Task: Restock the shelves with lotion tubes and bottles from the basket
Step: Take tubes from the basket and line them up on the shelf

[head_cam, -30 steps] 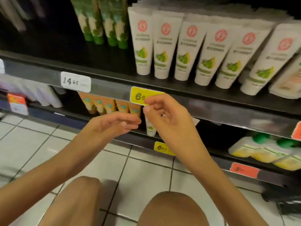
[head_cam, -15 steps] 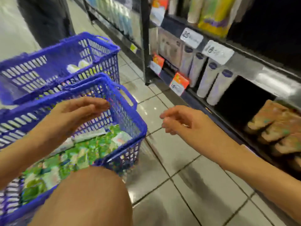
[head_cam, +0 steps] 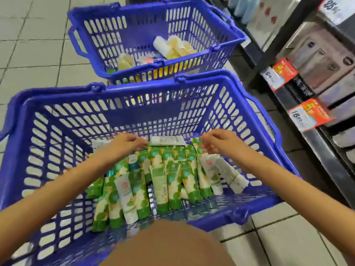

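A blue plastic basket (head_cam: 57,129) stands on the floor in front of me. It holds several green-and-white lotion tubes (head_cam: 172,181) lying side by side, with white tubes (head_cam: 228,173) at the right. Both my hands are down inside it at the tubes' far ends. My left hand (head_cam: 126,144) hovers with its fingers bent down, fingertips at the crimped ends of the green tubes. My right hand (head_cam: 221,143) reaches in from the right, fingertips touching a green tube's end. Neither hand plainly grips a tube.
A second blue basket (head_cam: 192,22) sits just beyond, holding yellow-and-white tubes (head_cam: 176,48). The dark store shelves (head_cam: 318,135) run along the right with orange price tags (head_cam: 307,114). My knee (head_cam: 167,244) fills the bottom. Tiled floor lies to the left.
My view swung from the shelf to the baskets. Both hands moved from the shelf edge across and down into the near basket, onto the tubes.
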Demonstrator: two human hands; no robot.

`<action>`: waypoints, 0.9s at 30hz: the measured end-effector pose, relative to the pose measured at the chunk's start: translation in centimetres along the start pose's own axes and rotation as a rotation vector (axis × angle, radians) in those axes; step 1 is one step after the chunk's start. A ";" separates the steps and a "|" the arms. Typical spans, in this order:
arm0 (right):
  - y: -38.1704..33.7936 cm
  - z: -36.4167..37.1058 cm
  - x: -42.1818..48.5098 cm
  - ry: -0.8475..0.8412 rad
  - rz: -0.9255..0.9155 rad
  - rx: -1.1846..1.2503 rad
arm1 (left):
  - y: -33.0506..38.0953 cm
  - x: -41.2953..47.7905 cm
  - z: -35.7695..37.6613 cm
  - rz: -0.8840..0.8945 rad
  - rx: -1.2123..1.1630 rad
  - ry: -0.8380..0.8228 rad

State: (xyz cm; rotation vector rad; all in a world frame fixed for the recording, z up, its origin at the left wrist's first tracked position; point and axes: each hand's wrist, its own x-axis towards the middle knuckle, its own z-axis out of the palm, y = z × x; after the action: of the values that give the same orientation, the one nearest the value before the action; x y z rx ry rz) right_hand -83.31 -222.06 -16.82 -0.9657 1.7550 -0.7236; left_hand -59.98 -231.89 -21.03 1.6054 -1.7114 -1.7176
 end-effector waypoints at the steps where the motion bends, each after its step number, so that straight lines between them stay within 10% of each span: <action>1: 0.3 -0.1 0.5 0.006 0.026 -0.034 | -0.5 0.6 0.1 -0.010 0.040 -0.009; 7: 1.4 0.9 1.6 -0.006 0.186 -0.033 | -5.1 -0.3 0.0 -0.145 0.815 -0.015; 14: 1.3 4.1 2.0 -0.203 0.330 -0.296 | -8.1 -2.1 3.4 -0.196 1.066 0.037; 20: 1.8 4.5 2.8 -0.345 0.374 -0.673 | -6.8 -0.5 2.2 -0.082 0.600 0.098; 27: 1.6 -1.0 2.8 0.074 0.180 -1.065 | -2.7 2.1 3.8 -0.122 -0.487 -0.168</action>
State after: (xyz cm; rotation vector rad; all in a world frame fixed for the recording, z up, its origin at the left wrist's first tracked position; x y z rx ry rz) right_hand -85.28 -223.59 -19.10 -1.4243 2.2732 0.3833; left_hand -62.32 -230.59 -25.37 1.3921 -1.1411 -2.1694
